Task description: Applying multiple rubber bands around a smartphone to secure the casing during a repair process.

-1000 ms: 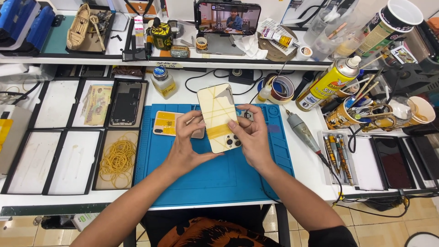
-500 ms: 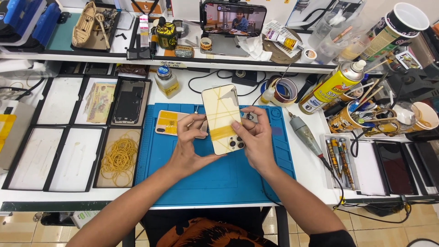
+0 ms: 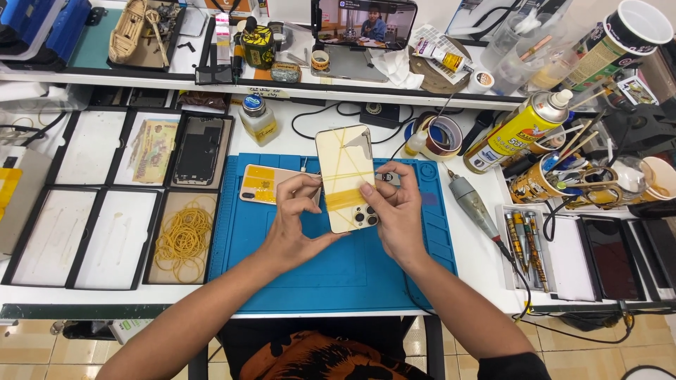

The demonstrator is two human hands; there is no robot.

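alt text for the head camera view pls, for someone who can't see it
Both hands, the left hand and right hand, hold a gold phone back-up, wrapped in yellow rubber bands, above a blue work mat. A second gold phone back lies on the mat, with a tray of rubber bands to the left.

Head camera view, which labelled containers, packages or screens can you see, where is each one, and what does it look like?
Phone screen: back shelf, centre; lit landscape rectangle showing a person.
Spray can: right of the blue mat, tilted; yellow cylinder, white cap.
Small bottle: behind the mat, left; clear with blue lid.
Paper cup: top right; white rim, printed sides.
Tube: shelf; white and yellow.
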